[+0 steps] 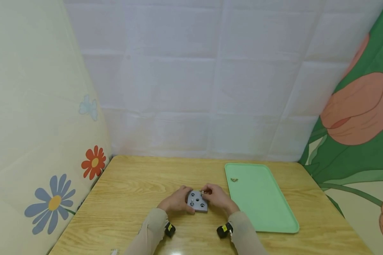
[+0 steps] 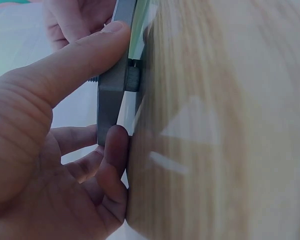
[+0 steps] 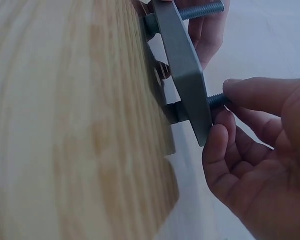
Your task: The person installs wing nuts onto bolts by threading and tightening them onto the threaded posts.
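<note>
My left hand [image 1: 178,200] grips the left edge of a thick grey metal plate [image 2: 111,102] with a curved corner and several holes. Two threaded bolts stand up from it: one bolt [image 3: 202,10] is bare, its tip free. Around the upper end of the other bolt [image 3: 218,101], my right hand [image 1: 217,196] pinches with thumb and fingers. A small shiny piece, apparently a wing nut [image 1: 203,192], shows at those fingertips, mostly hidden. Below the plate, a knurled bolt head [image 2: 133,78] sticks out, close to the tabletop.
A light green tray [image 1: 261,198] lies right of my hands. One small brass-coloured wing nut [image 1: 234,180] is near its upper left corner. Wood-grain table [image 1: 140,177] surrounds the plate. A small pale object [image 1: 114,251] sits at the front edge.
</note>
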Tool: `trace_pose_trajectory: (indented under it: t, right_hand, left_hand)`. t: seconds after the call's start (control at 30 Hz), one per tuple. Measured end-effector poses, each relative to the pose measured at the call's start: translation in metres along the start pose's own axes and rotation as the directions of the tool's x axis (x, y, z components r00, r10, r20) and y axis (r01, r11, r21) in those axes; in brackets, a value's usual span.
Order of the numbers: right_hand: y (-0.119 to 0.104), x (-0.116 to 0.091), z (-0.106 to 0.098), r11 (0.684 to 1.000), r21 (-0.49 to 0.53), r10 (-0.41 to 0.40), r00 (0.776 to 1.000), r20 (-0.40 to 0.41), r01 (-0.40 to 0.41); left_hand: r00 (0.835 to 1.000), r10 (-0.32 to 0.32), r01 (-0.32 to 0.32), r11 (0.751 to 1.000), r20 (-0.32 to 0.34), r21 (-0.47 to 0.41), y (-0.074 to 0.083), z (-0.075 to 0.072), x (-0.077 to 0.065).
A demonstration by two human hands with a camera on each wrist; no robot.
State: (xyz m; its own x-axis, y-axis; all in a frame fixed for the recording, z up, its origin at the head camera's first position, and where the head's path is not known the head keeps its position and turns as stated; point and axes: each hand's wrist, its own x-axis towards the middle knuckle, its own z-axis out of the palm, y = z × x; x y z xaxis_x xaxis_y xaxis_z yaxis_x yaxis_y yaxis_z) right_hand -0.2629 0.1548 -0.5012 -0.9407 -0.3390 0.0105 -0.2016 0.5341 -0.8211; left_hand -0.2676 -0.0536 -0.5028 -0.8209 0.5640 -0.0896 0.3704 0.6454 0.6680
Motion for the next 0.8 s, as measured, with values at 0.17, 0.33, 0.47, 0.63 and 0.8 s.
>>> trace_pose_trajectory:
  t: [0.17,0.33,0.47,0.63,0.8]
  right_hand:
    - [0.002,0.0006,0.0008,1.0,0.019,0.018,1.0,-0.012,-0.018]
    - [0.0028,0.0003,-0.0006,0.998,0.058,0.001,1.0,-0.013,0.0]
    - [0.0024,-0.0005,-0.0025,1.0,0.0,-0.022,1.0,0.01,0.022]
    - [0.0011,-0.0019,-0.0037,0.999,-0.03,-0.036,0.999,0.03,0.037]
    - [0.0017,-0.0012,-0.0027,0.998,-0.031,-0.045,0.999,0.027,0.046]
  left_hand:
    - [1.0,0.003,-0.003,1.0,-0.003,0.001,-0.0001,0.0006,0.0]
    - [1.0,0.001,-0.001,1.0,-0.011,0.004,-0.0001,0.0014,-0.0005]
    - [1.0,-0.009,0.009,1.0,-0.008,-0.003,-0.0004,0.0019,-0.0003]
    - [1.0,-0.006,0.006,1.0,-0.003,-0.016,-0.0008,0.0024,0.0005]
    - [1.0,0.005,-0.005,1.0,-0.006,-0.003,-0.0007,0.0017,0.0007]
